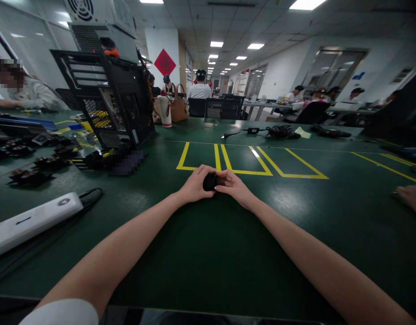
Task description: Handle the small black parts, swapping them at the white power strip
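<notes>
Both my arms reach out over a dark green table (208, 253). My left hand (195, 184) and my right hand (234, 186) meet at the middle of the table, just in front of yellow taped boxes (248, 164). Between them sits a small black object (210, 181). The fingers of both hands are curled round it. I cannot make out what the object is.
A white power strip (32, 221) with a black cable lies at the left. Behind it stand an open black computer case (109, 104) and several black parts (28, 174). A black adapter and cables (279, 132) lie further back. Another person's hand (413, 196) rests at the right edge; people sit beyond.
</notes>
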Motion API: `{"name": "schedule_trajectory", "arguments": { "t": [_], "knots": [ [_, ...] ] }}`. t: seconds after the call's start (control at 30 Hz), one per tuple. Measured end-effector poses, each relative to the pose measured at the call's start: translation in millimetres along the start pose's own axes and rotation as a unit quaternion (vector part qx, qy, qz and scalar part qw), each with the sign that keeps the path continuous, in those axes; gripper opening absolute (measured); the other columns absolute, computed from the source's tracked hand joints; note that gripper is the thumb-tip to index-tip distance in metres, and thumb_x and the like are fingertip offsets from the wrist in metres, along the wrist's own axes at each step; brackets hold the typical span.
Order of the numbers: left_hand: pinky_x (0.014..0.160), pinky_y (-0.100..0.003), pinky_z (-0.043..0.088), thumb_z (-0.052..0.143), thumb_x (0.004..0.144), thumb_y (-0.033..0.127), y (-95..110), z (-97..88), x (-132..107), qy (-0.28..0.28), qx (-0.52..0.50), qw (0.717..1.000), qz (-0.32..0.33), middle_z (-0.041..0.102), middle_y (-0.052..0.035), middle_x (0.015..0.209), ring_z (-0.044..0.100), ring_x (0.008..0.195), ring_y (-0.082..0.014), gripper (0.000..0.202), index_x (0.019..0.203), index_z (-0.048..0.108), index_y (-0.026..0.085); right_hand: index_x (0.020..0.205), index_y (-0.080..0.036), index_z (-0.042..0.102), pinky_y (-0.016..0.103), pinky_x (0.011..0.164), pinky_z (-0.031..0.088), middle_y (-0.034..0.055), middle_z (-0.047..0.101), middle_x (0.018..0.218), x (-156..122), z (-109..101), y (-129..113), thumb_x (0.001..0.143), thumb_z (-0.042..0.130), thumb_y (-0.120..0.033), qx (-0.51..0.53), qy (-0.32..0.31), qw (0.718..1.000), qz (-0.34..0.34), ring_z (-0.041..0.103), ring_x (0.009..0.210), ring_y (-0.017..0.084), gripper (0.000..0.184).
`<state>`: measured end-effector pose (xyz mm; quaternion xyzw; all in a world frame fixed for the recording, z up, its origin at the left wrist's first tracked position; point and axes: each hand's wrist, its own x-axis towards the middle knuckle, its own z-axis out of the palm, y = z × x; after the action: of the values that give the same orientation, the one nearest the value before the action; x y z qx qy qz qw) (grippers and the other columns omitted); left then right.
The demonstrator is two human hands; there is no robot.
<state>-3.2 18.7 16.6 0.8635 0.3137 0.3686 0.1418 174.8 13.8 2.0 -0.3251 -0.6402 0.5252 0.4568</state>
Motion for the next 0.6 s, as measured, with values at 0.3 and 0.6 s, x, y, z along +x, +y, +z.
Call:
{"name": "schedule_trajectory", "arguments": {
  "t": [0.3,0.6],
  "knots": [
    [0.086,-0.043,0.038,0.064,0.06,0.019,-1.2,0.3,0.0,-0.002,-0.005,1.0,-0.006,0.045,-0.0053,0.107,0.045,0.101,-0.0234,0.055,0.11,0.041,0.023,0.094,-0.022,0.052,0.038,0.088,0.04,0.0022,0.055,0.097,1.2,1.8,-0.8,0.066,0.064,-0.027,-0.012,0.037,0.999,0.009,0.054,0.091,0.015,0.031],
    [0.086,-0.041,0.039,0.064,0.06,0.02,-1.6,1.1,0.3,0.002,0.008,1.0,0.0,0.045,-0.0055,0.107,0.045,0.1,-0.0225,0.054,0.109,0.041,0.022,0.092,-0.022,0.052,0.036,0.09,0.039,0.0012,0.054,0.1,1.0,1.1,0.7,0.06,0.068,-0.02,0.022,0.002,1.0,0.002,0.054,0.094,0.015,0.036]
  ]
}}
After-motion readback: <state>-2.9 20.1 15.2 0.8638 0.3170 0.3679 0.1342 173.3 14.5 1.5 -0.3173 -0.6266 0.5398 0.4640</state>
